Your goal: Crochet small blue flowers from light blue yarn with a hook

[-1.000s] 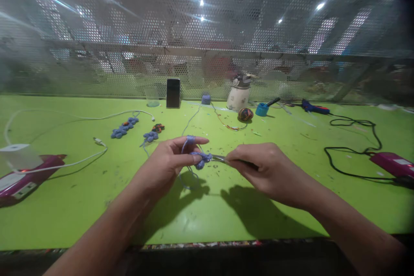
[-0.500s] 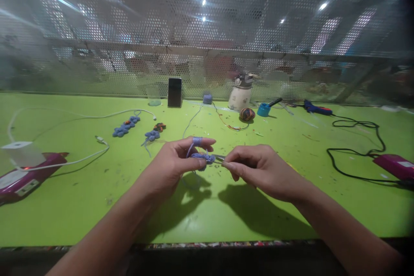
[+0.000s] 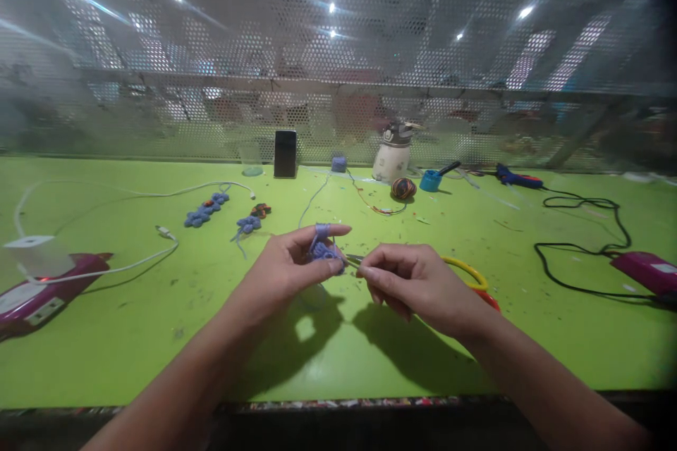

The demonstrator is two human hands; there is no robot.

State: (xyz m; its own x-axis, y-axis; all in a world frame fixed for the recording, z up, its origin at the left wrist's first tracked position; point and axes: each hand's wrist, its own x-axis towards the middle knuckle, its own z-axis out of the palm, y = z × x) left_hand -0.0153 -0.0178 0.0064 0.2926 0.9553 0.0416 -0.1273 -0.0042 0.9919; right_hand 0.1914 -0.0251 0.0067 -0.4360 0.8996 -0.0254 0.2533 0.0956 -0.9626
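Note:
My left hand (image 3: 288, 264) is closed in a pinch on a small piece of purple crochet (image 3: 322, 251), with purple yarn (image 3: 322, 230) wound round its raised index finger. From that finger the yarn runs back to a purple yarn ball (image 3: 338, 163). My right hand (image 3: 407, 282) pinches a thin metal crochet hook (image 3: 352, 262), whose tip points at the crochet piece; its exact contact is too small to tell. Behind the right wrist, yellow and red loop handles (image 3: 468, 271) show, apparently scissors, mostly hidden.
Crocheted purple flowers (image 3: 204, 211) and another purple-orange piece (image 3: 248, 224) lie left. At the back stand a phone (image 3: 285, 153), a jug (image 3: 391, 153), a multicoloured yarn ball (image 3: 403, 188) and a blue pot (image 3: 431, 180). Power strips (image 3: 53, 289) and cables flank both sides.
The crochet piece has tilted up in my left hand. My right hand has shifted slightly left, and the yellow and red handles behind its wrist now show more.

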